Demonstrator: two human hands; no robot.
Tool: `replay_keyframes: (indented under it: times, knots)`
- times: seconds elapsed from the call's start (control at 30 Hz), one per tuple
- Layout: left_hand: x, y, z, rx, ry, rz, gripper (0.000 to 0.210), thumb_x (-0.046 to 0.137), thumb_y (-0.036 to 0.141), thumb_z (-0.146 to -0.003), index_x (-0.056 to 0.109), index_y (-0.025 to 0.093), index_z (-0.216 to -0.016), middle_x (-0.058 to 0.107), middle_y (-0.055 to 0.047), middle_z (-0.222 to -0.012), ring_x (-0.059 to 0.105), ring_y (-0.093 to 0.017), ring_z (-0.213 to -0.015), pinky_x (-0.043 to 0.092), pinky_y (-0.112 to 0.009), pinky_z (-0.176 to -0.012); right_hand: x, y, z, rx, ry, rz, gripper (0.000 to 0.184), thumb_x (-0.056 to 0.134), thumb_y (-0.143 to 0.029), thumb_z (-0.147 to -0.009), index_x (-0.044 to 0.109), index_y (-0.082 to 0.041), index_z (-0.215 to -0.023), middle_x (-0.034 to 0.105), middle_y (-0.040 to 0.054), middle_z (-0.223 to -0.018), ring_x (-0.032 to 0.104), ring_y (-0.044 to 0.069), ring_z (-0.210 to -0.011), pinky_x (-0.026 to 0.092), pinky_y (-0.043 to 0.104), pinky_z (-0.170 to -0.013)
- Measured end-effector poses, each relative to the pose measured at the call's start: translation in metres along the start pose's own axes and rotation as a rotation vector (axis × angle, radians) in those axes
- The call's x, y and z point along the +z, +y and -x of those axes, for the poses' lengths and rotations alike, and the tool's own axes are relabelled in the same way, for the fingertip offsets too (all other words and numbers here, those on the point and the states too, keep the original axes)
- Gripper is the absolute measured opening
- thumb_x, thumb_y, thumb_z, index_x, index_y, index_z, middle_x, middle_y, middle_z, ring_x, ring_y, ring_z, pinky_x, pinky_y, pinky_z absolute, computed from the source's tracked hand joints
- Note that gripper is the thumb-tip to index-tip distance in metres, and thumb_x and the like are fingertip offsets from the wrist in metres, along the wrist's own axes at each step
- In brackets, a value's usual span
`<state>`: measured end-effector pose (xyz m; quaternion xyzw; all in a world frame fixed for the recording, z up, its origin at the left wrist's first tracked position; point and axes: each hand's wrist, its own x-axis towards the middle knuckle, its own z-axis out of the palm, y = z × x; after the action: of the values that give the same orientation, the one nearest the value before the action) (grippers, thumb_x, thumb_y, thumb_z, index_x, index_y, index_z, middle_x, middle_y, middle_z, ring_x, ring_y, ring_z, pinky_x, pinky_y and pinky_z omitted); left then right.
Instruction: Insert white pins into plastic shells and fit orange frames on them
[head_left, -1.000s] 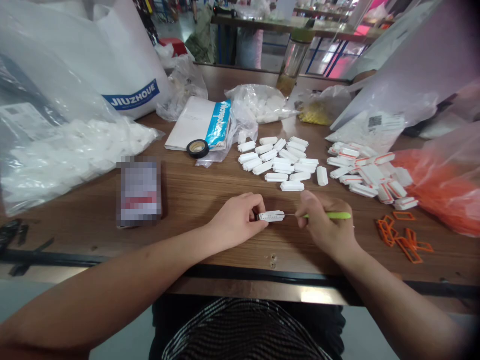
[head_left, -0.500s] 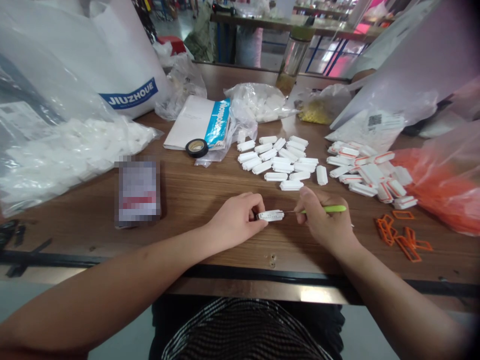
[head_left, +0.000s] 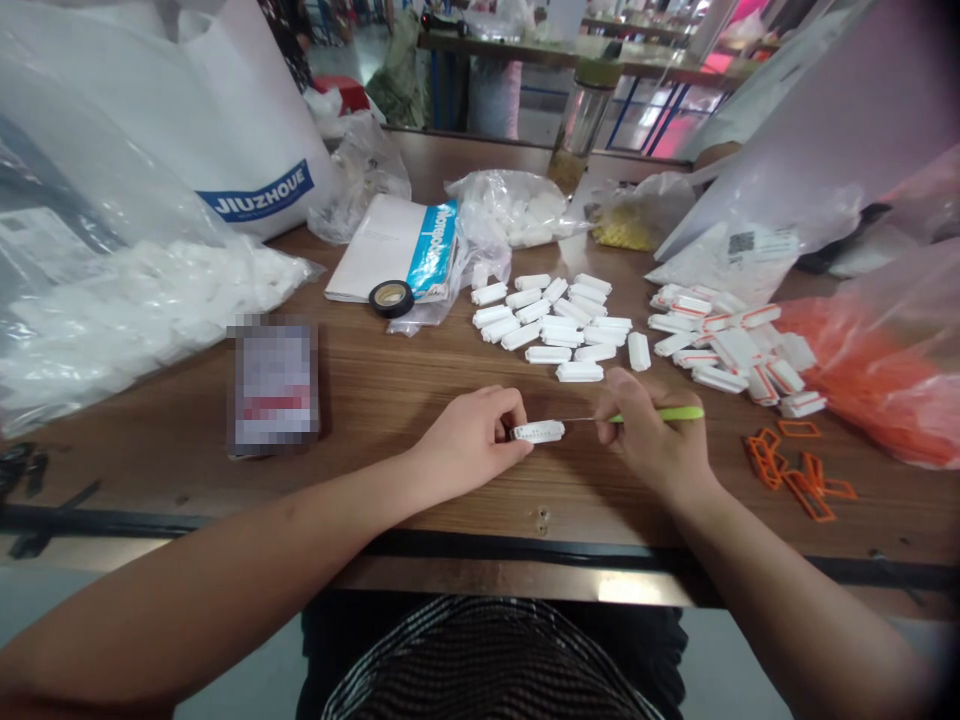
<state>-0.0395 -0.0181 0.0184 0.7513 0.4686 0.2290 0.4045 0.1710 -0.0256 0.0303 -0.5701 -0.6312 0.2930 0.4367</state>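
One white part point(head_left: 540, 432) in the left hand point(head_left: 480, 437), one green tool point(head_left: 679, 413) in the right hand point(head_left: 651, 430).
Head view: the left hand pinches one end of the part between thumb and fingers, low at the desk point(head_left: 360, 400), near its front edge; the right hand grips the tool, thin shaft pointing at the part's free end, contact too fine to tell. Beyond them lie loose white blocks point(head_left: 564, 330), with a pile of orange-striped blocks point(head_left: 716, 335) to the right. Nearer, right of the right hand, are orange frames point(head_left: 808, 496). Black tape point(head_left: 405, 305) overlaps the notebook point(head_left: 386, 245).
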Motion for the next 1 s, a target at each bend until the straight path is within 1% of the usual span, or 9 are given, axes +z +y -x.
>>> replay_keyframes:
  times: [0.07,0.27,0.47,0.6,0.67,0.83,0.93,1.0]
  knots:
    - [0.000,0.000,0.000,0.000,-0.004,0.000,0.009,0.067,0.021,-0.075,0.059,0.019,-0.077,0.060,0.002,-0.080,0.053,-0.010,-0.062,0.042,-0.026,-0.062,-0.001,0.002,0.000,0.010,0.005,-0.022,0.052,0.048,-0.039,-0.097,0.054,-0.020,-0.049,0.053,-0.0014,-0.045,0.047,0.010,-0.043,0.040,0.027,-0.049]
    - [0.000,0.000,-0.001,-0.001,-0.005,-0.002,0.008,0.067,0.022,-0.076,0.060,0.018,-0.078,0.059,0.001,-0.080,0.052,-0.010,-0.063,0.041,-0.026,-0.061,0.000,0.001,0.001,0.022,-0.035,-0.014,0.049,0.050,-0.039,-0.096,0.057,-0.021,-0.052,0.053,-0.0019,-0.045,0.048,0.010,-0.043,0.040,0.027,-0.047]
    - [-0.001,0.002,0.000,-0.003,-0.002,-0.006,0.007,0.066,0.022,-0.076,0.060,0.019,-0.077,0.060,0.001,-0.079,0.052,-0.011,-0.063,0.041,-0.027,-0.061,0.000,-0.001,0.001,0.023,-0.059,0.068,0.050,0.049,-0.036,-0.096,0.055,-0.020,-0.049,0.053,-0.0020,-0.043,0.048,0.010,-0.044,0.041,0.026,-0.050]
    - [-0.001,0.002,0.000,-0.003,-0.006,-0.013,0.007,0.066,0.021,-0.076,0.059,0.019,-0.078,0.059,0.001,-0.080,0.052,-0.011,-0.063,0.041,-0.027,-0.061,0.000,-0.005,0.001,0.021,-0.084,0.087,0.048,0.049,-0.035,-0.095,0.055,-0.021,-0.050,0.053,-0.0026,-0.043,0.049,0.010,-0.042,0.040,0.026,-0.048]
    - [0.000,0.002,0.000,-0.004,-0.007,-0.013,0.007,0.066,0.021,-0.077,0.059,0.019,-0.077,0.059,0.001,-0.080,0.052,-0.011,-0.063,0.041,-0.027,-0.061,-0.001,-0.007,0.001,-0.008,-0.106,0.109,0.048,0.049,-0.034,-0.096,0.054,-0.021,-0.050,0.052,-0.0027,-0.043,0.048,0.010,-0.042,0.039,0.026,-0.048]
    - [-0.001,0.002,0.000,-0.020,-0.005,-0.009,0.008,0.067,0.022,-0.075,0.059,0.019,-0.077,0.059,0.002,-0.078,0.050,-0.010,-0.060,0.040,-0.026,-0.059,-0.001,-0.011,0.004,-0.137,-0.181,0.221,0.045,0.046,-0.032,-0.098,0.052,-0.020,-0.054,0.052,-0.0027,-0.047,0.048,0.010,-0.044,0.038,0.026,-0.050]
    - [0.000,0.002,-0.001,-0.011,-0.005,-0.010,0.009,0.067,0.023,-0.075,0.059,0.019,-0.077,0.060,0.001,-0.079,0.052,-0.011,-0.063,0.040,-0.026,-0.060,-0.001,-0.011,0.007,-0.180,-0.178,0.279,0.043,0.046,-0.033,-0.098,0.053,-0.020,-0.057,0.052,-0.0028,-0.048,0.048,0.010,-0.046,0.036,0.027,-0.051]
    - [0.000,0.002,-0.001,-0.011,-0.007,-0.008,0.009,0.067,0.023,-0.076,0.059,0.019,-0.077,0.060,0.001,-0.080,0.052,-0.011,-0.064,0.040,-0.026,-0.060,0.000,-0.009,0.007,-0.177,-0.170,0.252,0.044,0.046,-0.034,-0.098,0.053,-0.020,-0.057,0.052,-0.0025,-0.048,0.048,0.010,-0.046,0.036,0.027,-0.051]
